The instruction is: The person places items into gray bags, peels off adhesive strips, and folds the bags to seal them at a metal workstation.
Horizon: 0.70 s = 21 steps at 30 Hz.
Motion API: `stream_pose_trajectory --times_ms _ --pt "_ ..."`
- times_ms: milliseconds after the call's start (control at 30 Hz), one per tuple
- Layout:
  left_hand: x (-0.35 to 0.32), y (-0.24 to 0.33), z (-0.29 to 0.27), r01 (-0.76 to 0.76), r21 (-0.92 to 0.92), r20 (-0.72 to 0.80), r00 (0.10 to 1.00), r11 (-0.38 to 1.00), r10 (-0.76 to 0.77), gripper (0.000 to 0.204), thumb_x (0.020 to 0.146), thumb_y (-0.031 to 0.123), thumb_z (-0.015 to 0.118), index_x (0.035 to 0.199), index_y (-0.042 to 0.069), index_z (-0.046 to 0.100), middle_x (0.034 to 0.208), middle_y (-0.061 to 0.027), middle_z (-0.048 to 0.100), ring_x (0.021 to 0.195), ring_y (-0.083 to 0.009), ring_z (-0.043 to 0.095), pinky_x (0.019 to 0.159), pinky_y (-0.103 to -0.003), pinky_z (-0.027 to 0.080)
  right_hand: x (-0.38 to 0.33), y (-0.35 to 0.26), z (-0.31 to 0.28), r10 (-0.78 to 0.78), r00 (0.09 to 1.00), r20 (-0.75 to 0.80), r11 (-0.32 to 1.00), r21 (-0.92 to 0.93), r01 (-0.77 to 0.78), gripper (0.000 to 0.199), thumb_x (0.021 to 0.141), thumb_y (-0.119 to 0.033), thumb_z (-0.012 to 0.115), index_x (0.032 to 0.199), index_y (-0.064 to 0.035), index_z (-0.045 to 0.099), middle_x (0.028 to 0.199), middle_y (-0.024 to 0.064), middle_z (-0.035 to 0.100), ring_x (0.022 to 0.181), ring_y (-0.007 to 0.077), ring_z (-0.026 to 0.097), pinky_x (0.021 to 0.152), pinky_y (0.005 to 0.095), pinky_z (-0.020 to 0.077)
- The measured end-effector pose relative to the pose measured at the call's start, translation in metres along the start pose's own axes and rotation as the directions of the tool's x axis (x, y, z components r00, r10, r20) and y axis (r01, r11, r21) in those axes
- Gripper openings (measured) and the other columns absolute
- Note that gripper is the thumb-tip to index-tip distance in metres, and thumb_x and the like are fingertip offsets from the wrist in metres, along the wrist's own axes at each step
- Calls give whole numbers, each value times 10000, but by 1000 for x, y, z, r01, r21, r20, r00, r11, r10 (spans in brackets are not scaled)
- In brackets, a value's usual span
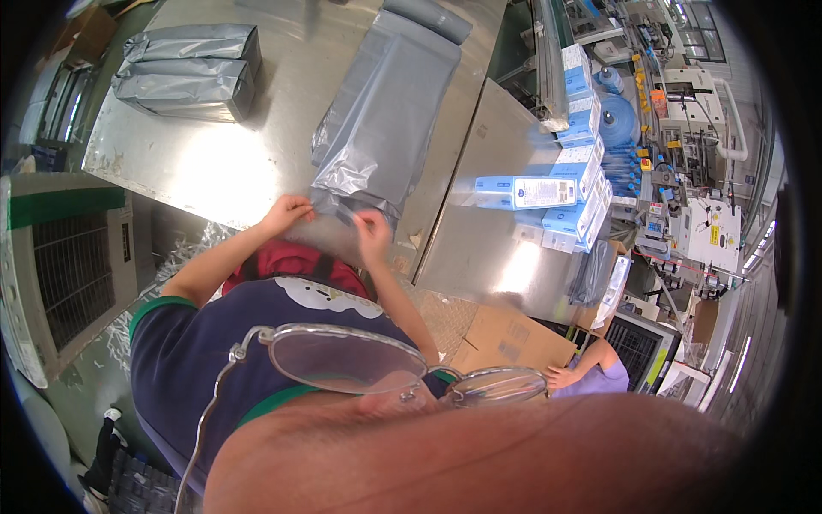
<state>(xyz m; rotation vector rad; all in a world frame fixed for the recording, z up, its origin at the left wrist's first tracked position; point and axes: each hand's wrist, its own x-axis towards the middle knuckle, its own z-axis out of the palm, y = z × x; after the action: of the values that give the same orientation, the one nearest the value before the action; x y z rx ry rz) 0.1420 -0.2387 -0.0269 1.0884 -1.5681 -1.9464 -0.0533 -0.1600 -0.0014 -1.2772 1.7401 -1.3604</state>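
Observation:
A long strip of grey plastic bag [390, 103] lies along the metal table in front of me, its far end gathered in a roll [428, 17]. At its near end, by the table's edge, the film is crumpled and shiny. My left hand [291, 212] is closed in a pinch at the left corner of that end. A little to the right, my right hand [372, 236] also has thumb and fingers pressed together on the film's near edge. Far left on the table sit grey wrapped packages [184, 73], side by side and touching.
Blue and white boxes [574, 193] are stacked on the right-hand metal table [497, 231]. A cardboard box [514, 338] stands nearer, with another person's hand [562, 377] at it. Machinery [698, 163] lines the right. A grilled unit [73, 265] stands at left.

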Motion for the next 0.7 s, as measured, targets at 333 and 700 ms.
stream_pose_trajectory --times_ms 333,700 --pt "16 61 -35 -588 711 703 577 -387 416 276 644 133 515 912 69 521 1131 -95 437 1147 -229 295 944 -491 163 -28 31 -133 39 693 720 352 -659 665 514 709 -214 496 1192 -125 344 836 52 515 805 168 492 641 316 395" --pt "91 45 -20 -136 117 -497 849 984 176 271 786 184 469 584 4 496 465 -117 447 475 -267 461 511 -326 382 87 20 -90 -94 996 2 917 -390 87 217 771 -215 468 654 -45 535 655 146 508 607 262 502 543 331 388"
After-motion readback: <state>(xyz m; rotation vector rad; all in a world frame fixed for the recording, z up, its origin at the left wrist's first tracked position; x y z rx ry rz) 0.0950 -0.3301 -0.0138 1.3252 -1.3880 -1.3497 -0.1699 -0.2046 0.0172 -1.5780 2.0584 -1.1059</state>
